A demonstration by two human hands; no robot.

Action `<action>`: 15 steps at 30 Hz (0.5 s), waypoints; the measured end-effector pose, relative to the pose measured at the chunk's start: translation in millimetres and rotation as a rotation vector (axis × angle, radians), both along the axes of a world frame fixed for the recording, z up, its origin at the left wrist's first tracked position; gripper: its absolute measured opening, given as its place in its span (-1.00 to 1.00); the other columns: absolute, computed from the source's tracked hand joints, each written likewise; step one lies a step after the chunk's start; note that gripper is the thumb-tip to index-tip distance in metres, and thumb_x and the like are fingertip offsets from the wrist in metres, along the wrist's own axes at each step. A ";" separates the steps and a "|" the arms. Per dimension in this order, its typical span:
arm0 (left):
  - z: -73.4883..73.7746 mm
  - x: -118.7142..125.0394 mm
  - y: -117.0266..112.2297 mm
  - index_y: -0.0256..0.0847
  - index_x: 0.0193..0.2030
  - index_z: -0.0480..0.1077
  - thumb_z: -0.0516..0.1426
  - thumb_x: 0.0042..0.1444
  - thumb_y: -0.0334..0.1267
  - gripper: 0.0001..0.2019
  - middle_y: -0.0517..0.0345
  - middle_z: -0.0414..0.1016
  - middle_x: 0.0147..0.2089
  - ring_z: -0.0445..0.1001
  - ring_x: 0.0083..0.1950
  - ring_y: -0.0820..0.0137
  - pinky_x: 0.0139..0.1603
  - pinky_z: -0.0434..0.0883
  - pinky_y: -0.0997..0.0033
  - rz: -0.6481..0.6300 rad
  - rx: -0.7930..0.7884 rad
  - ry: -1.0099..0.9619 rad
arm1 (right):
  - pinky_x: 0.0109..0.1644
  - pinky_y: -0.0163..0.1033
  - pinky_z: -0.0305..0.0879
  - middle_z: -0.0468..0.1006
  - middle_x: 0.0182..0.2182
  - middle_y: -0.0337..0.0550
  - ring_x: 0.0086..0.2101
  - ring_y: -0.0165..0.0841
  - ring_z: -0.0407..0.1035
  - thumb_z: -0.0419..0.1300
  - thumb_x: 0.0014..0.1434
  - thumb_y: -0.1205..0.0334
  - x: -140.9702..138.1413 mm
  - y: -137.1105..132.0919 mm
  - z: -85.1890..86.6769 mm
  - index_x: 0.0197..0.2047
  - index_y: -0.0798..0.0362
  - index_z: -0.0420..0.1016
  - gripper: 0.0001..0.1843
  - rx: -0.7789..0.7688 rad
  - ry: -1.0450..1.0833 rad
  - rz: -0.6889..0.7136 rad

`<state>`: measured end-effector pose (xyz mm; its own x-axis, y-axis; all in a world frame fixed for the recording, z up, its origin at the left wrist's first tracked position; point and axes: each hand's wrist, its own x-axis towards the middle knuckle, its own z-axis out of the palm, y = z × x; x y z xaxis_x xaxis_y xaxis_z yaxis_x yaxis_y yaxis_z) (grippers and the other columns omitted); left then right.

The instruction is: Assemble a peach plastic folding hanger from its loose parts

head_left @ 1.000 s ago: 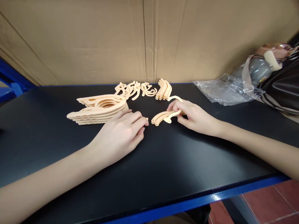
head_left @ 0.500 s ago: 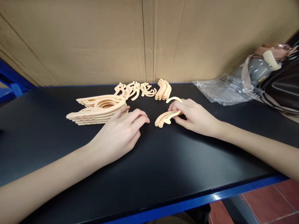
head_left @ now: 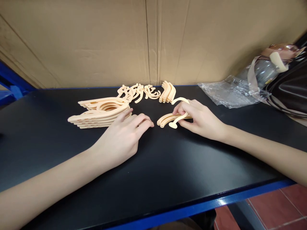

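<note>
My right hand (head_left: 199, 119) pinches a cream plastic hanger hook (head_left: 177, 120), its curved tip rising above my fingers and its flat rounded end pointing toward me. Under those fingers lie curved hanger arms (head_left: 165, 119), side by side; their right ends are covered by the hand. My left hand (head_left: 126, 135) rests on the black table with bent, loosely spread fingers and nothing visible in it. Just behind it stands a stack of cream hanger pieces (head_left: 96, 118) with rounded openings, partly hidden by the fingers.
At the back of the table (head_left: 148, 191) lie a pile of loose hooks (head_left: 139, 92) and a bundle of curved arms (head_left: 167, 92). Cardboard (head_left: 96, 41) walls off the rear. To the right are a clear plastic bag (head_left: 230, 91) and a dark bag (head_left: 291, 86).
The curved arms under my right hand have turned slightly, their near ends shifting left and away from me. The hook has moved slightly right with the hand. My left hand has barely moved.
</note>
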<state>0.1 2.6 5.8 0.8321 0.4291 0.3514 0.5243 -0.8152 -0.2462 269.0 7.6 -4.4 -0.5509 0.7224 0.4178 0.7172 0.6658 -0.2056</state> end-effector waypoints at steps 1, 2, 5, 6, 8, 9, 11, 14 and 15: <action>0.4 0.4 -1.8 -0.35 -0.03 0.43 -0.09 0.06 -0.65 -0.57 -0.07 0.52 -0.02 0.50 -0.13 0.17 0.20 0.28 -0.08 0.001 0.023 0.008 | -0.10 -0.11 0.20 0.51 -0.24 -0.11 -0.26 -0.23 0.34 0.10 0.17 0.36 -0.1 -0.5 0.2 -0.31 -0.03 0.08 -0.80 0.007 -0.013 0.013; 0.9 1.4 -4.5 -0.36 -0.02 0.43 -0.09 0.07 -0.65 -0.58 -0.08 0.52 -0.01 0.50 -0.11 0.16 0.22 0.27 -0.09 -0.006 0.050 0.016 | -0.08 -0.10 0.20 0.51 -0.25 -0.11 -0.26 -0.23 0.35 0.10 0.17 0.36 -0.2 -0.8 0.3 -0.32 -0.03 0.07 -0.79 0.010 -0.025 0.024; 2.6 6.9 -16.9 -0.35 0.01 0.43 -0.06 0.15 -0.59 -0.63 -0.10 0.51 0.03 0.47 0.02 0.14 0.26 0.27 -0.01 -0.119 0.096 0.042 | -0.05 -0.10 0.20 0.50 -0.26 -0.11 -0.23 -0.23 0.36 0.10 0.17 0.37 -0.1 -0.2 0.4 -0.32 -0.02 0.07 -0.78 0.010 -0.047 0.044; 3.1 9.0 -21.3 -0.35 -0.01 0.44 -0.03 0.18 -0.55 -0.67 -0.08 0.52 0.02 0.47 0.02 0.15 0.23 0.30 0.04 -0.178 0.075 0.051 | -0.05 -0.10 0.20 0.50 -0.27 -0.11 -0.23 -0.23 0.36 0.11 0.16 0.38 0.1 0.2 0.4 -0.32 -0.02 0.07 -0.78 0.014 -0.050 0.046; 3.8 11.7 -27.5 -0.31 -0.07 0.46 -0.02 0.24 -0.51 -0.73 -0.03 0.54 0.00 0.49 -0.02 0.22 0.10 0.39 0.20 -0.302 0.029 0.061 | -0.06 -0.11 0.20 0.49 -0.27 -0.12 -0.25 -0.24 0.36 0.11 0.16 0.38 0.4 1.0 0.8 -0.32 -0.02 0.08 -0.78 0.026 -0.054 0.053; 4.0 12.1 -28.8 -0.30 -0.08 0.46 -0.04 0.26 -0.51 -0.73 -0.01 0.54 -0.02 0.49 -0.04 0.24 0.07 0.40 0.24 -0.341 0.035 0.067 | -0.06 -0.12 0.19 0.49 -0.28 -0.13 -0.26 -0.25 0.36 0.11 0.16 0.38 0.4 1.2 1.1 -0.32 -0.02 0.08 -0.78 0.032 -0.058 0.056; 4.1 11.3 -27.6 -0.30 -0.11 0.46 -0.03 0.27 -0.49 -0.75 0.01 0.56 -0.06 0.49 -0.06 0.25 0.01 0.42 0.27 -0.358 0.021 0.059 | -0.06 -0.12 0.19 0.48 -0.29 -0.14 -0.27 -0.26 0.35 0.12 0.17 0.36 0.3 1.1 1.3 -0.32 -0.01 0.09 -0.79 0.043 -0.070 0.060; 3.9 8.7 -21.5 -0.32 -0.09 0.45 -0.03 0.30 -0.43 -0.77 0.02 0.56 -0.10 0.49 -0.09 0.25 -0.06 0.43 0.27 -0.338 -0.035 0.037 | -0.07 -0.12 0.20 0.47 -0.28 -0.13 -0.27 -0.27 0.33 0.12 0.19 0.34 0.0 0.3 0.7 -0.30 0.00 0.12 -0.82 0.032 -0.098 0.053; 3.9 8.2 -20.0 -0.32 -0.09 0.45 -0.03 0.31 -0.41 -0.77 0.02 0.56 -0.11 0.50 -0.11 0.26 -0.08 0.44 0.27 -0.333 -0.043 0.033 | -0.08 -0.13 0.20 0.46 -0.27 -0.12 -0.28 -0.27 0.32 0.12 0.20 0.33 0.0 0.1 0.3 -0.29 0.01 0.14 -0.84 0.023 -0.110 0.046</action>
